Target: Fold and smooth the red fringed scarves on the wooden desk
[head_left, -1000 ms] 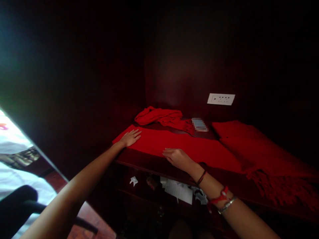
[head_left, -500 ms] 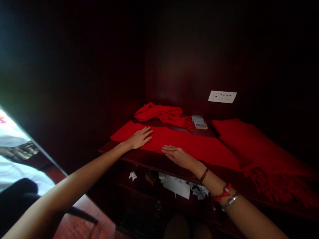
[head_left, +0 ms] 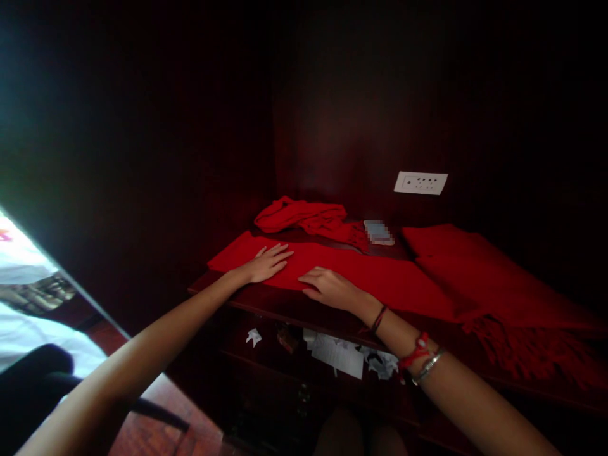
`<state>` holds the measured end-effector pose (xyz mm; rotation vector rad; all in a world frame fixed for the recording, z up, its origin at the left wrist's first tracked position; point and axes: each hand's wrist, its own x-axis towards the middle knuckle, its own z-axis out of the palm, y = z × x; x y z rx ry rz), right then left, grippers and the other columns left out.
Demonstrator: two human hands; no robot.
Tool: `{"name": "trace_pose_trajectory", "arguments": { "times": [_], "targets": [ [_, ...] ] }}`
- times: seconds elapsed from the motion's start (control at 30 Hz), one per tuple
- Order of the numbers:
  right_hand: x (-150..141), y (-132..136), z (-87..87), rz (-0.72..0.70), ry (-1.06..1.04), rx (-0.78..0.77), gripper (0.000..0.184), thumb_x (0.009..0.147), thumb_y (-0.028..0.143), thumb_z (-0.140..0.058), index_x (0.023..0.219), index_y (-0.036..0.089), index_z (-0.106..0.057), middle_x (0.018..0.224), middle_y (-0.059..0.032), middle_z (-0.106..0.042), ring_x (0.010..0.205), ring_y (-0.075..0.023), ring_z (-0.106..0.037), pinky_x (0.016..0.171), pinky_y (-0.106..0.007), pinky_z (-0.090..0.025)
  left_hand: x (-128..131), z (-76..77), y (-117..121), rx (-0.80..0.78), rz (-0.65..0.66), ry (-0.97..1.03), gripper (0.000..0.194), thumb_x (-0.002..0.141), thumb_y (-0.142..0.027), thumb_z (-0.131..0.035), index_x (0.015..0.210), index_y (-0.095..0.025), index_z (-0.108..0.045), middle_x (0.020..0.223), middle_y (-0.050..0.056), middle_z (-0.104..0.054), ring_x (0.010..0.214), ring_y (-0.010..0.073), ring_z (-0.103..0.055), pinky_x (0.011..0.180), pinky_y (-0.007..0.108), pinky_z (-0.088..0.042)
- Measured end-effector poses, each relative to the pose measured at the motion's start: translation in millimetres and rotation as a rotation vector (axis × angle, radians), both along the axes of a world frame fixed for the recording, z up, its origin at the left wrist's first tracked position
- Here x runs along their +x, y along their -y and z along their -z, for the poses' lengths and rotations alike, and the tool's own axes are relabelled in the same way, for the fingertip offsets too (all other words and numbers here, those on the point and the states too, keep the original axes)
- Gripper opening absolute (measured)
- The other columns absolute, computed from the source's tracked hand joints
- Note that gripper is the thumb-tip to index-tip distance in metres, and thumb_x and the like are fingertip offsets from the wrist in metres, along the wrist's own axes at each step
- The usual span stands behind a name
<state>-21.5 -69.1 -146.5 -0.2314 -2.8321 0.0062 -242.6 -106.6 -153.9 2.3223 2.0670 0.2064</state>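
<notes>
Two bare hands are set apart on a strip of red cloth (head_left: 370, 275) laid along the worktop (head_left: 280, 303). The left hand (head_left: 266, 263) is spread palm down near the strip's left end, apparently so that the fabric is held flat. The right hand (head_left: 331, 289) is lowered to the near edge, fingers slightly bent, perhaps so that the border is steadied; whether any cloth is pinched cannot be told. Bracelets (head_left: 420, 356) are worn above that wrist. With the clock centered on the hands, a bunched red scarf (head_left: 304, 215) is seen at 12 o'clock, seemingly set back to leave room for the strip. A pale, phone-like device (head_left: 379, 233) is placed at 2 o'clock, its face pixelated, with a white socket plate (head_left: 420, 183) mounted beyond. A broad red cloth (head_left: 484, 269) is spread toward 3 o'clock, its fringe hanging loosely nearer 4; its join with the strip, if any, is unclear. On the shelf (head_left: 268, 356) below, a white sheet (head_left: 338, 356) is found at 5 o'clock, its faint marks unreadable, and a paper scrap (head_left: 254, 337) at 7. White fabric (head_left: 42, 335) is glimpsed toward 8 o'clock. No brand or label can be read.
</notes>
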Motion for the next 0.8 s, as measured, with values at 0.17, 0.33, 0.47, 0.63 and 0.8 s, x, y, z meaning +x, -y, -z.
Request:
{"name": "trace_pose_trajectory", "arguments": {
  "times": [0.17, 0.33, 0.47, 0.63, 0.8],
  "targets": [
    [-17, 4, 9.8, -0.025, 0.065, -0.002, 0.040, 0.084, 0.036, -0.029, 0.121, 0.024, -0.037, 0.126, -0.0012, -0.039, 0.116, -0.0172, -0.032, 0.095, -0.039, -0.025, -11, 6.2, -20, -0.023, -0.065, -0.011, 0.046, 0.084, -0.043, -0.015, 0.128, -0.029, -0.020, 0.137, 0.000, -0.013, 0.124, 0.0186, -0.010, 0.098, 0.042, -0.014],
    [1, 5, 17.8, -0.017, 0.113, -0.089, 0.040, 0.086, 0.034, -0.023, 0.126, 0.027, -0.027, 0.130, 0.0027, -0.033, 0.121, -0.0139, -0.024, 0.098, -0.039, -0.020, -18, 19.0, -20, -0.060, -0.084, -0.066, 0.048, 0.083, -0.045, -0.017, 0.129, -0.030, -0.018, 0.136, -0.001, -0.016, 0.124, 0.0179, -0.012, 0.098, 0.040, -0.013],
    [34, 7, 6.7, 0.008, 0.111, -0.151, 0.040, 0.086, 0.032, -0.027, 0.125, 0.026, -0.031, 0.127, 0.0022, -0.037, 0.118, -0.0132, -0.029, 0.098, -0.035, -0.021, -20, 16.7, -16, -0.066, -0.091, -0.077, 0.048, 0.083, -0.044, -0.017, 0.129, -0.029, -0.019, 0.136, 0.001, -0.016, 0.124, 0.0193, -0.012, 0.097, 0.042, -0.014],
    [116, -14, -18.1, 0.252, 0.007, -0.183, 0.038, 0.085, 0.031, -0.029, 0.119, 0.022, -0.041, 0.119, -0.0005, -0.047, 0.109, -0.0119, -0.042, 0.094, -0.028, -0.030, 9, 3.0, -23, 0.017, -0.041, -0.097, 0.049, 0.083, -0.044, -0.019, 0.128, -0.027, -0.022, 0.136, 0.004, -0.017, 0.124, 0.0211, -0.012, 0.096, 0.047, -0.013],
    [177, -31, -21.8, 0.374, 0.141, -0.141, 0.051, 0.076, 0.035, -0.047, 0.123, 0.019, -0.036, 0.128, -0.0038, -0.036, 0.119, -0.0175, -0.026, 0.099, -0.034, -0.024, 92, -2.9, -45, 0.081, 0.169, -0.017, 0.051, 0.081, -0.052, -0.017, 0.128, -0.032, -0.020, 0.137, 0.001, -0.012, 0.125, 0.0211, -0.008, 0.097, 0.047, -0.010]
  ]
}}
